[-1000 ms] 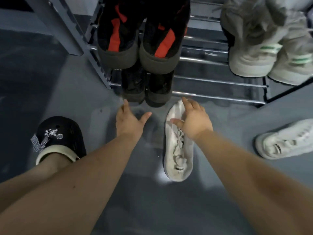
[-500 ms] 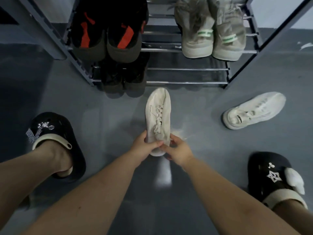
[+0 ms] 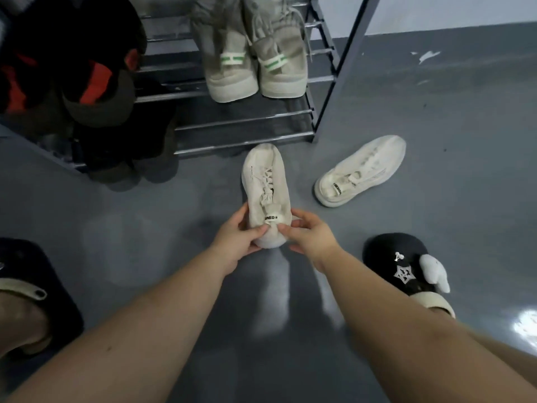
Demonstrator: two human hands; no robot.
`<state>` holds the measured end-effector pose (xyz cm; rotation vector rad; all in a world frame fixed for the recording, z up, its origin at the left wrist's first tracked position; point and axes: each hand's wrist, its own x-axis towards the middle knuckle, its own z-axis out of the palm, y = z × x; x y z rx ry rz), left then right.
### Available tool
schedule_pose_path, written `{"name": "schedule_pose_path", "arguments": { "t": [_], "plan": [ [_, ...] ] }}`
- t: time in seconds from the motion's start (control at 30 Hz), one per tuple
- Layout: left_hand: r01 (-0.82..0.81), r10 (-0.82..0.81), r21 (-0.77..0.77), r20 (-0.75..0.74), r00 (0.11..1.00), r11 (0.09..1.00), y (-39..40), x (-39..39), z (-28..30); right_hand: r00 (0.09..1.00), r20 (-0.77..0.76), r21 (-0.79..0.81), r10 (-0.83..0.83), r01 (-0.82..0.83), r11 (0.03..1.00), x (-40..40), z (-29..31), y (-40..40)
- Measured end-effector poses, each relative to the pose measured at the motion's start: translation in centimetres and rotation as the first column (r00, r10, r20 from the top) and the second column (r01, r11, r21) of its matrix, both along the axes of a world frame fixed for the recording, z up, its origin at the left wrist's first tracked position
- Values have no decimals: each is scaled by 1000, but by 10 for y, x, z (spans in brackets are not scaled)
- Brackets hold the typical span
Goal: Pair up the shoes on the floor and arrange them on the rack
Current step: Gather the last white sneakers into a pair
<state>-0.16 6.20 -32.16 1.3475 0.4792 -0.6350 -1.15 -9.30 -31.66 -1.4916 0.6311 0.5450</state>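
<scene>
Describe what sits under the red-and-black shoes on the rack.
Below the red-and-black shoes, a dark pair of shoes occupies the lowest shelf of the rack. Only their heels show; the upper pair and shadow cover the rest, so their style cannot be told.

Dim, cool indoor light falls from above onto the glossy grey painted floor (image 3: pixel 436 117), which serves as the landmark. At the floor's right edge, low in the frame, a small blown-out white glare patch marks a light reflected in it. Pale, smeared vertical reflections streak the floor just below the cream knit lace-up sneaker (image 3: pixel 266 187). At the floor's upper left, the black and orange shoes (image 3: pixel 87 80) on the dark metal tube rack (image 3: pixel 325 80) sink into near-black shadow with little detail. Wide-angle distortion bows the rack's uprights and stretches the forearms at the bottom corners. The picture is soft overall, with slight blur and compression smearing.
</scene>
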Motion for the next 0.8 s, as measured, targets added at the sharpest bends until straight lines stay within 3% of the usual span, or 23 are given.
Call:
{"name": "schedule_pose_path", "arguments": {
  "t": [0.27,0.37,0.6,0.8],
  "plan": [
    [-19,26,72,-96,995,997,-23,7,-36,910,-106,-237,-400,368,899,37,-38,-63],
    [-52,63,87,-135,989,995,-18,11,-46,886,-149,-209,-438,405,890,60,-47,-76],
    [41,-26,124,-121,992,991,-21,10,-55,789,-307,-30,-533,551,834,87,-52,-80],
    [30,-9,142,-141,990,989,-17,15,-55,822,-291,-24,-489,505,863,95,-46,-71]
  ]
}}
